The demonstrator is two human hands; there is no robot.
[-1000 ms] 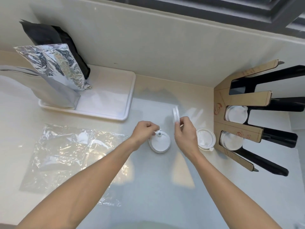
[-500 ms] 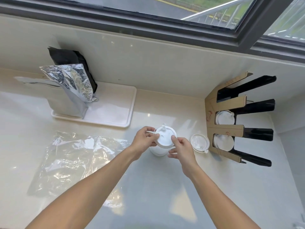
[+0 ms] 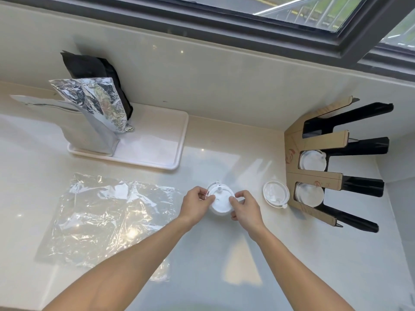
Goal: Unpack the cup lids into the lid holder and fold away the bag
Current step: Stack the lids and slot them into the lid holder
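Squaring up the lid stack [image 3: 221, 202] on the surface [image 3: 224, 254].
I'm pinching its rim with both grips, left hand [image 3: 195, 204] and right hand [image 3: 246, 208] clamped; lids look light, thin, slippery, so I'm holding edges, not centres.

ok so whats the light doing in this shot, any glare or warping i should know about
Head view: daylight from the window leaves bright patches on the counter; the clear plastic bag glints with specular glare, as does the foil pouch; wide-angle distortion bends the window frame and wall edges; the lid stack between both hands stays reasonably sharp.
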